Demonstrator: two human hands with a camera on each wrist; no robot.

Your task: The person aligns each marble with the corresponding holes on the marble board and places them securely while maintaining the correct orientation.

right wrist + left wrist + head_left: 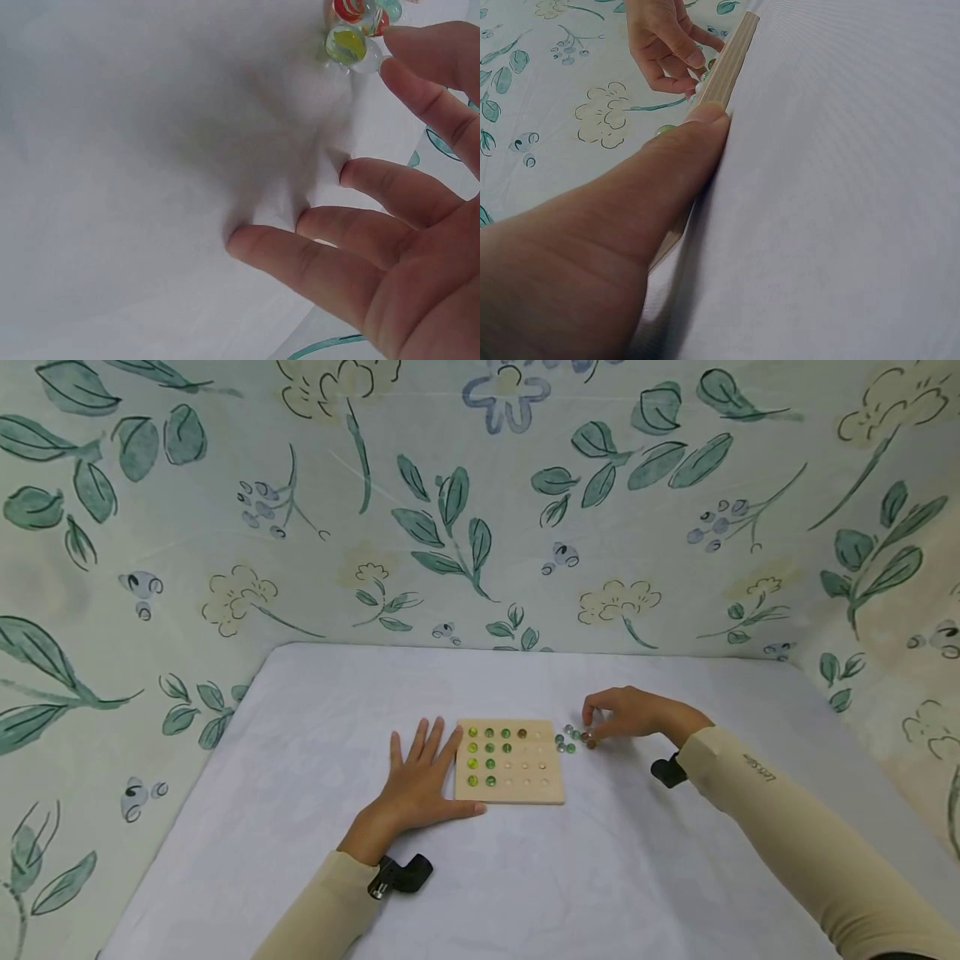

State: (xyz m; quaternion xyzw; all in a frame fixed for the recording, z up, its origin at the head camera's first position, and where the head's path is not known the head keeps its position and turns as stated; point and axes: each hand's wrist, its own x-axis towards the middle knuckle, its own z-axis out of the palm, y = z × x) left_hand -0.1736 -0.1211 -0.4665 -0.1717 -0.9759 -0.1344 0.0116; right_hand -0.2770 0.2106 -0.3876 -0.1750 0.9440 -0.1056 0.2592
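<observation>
Lengthwise, the board (517,757) runs side to side.

Up on the head, one camera looks forward and down from farther back, the board (510,793) low in mid-frame. The left wrist's peers closely along that board's edge, the right hand (664,45) upper left; the right wrist's, also near, faces past that same hand to marbles (346,45), upper right, which the head's shares.
</observation>
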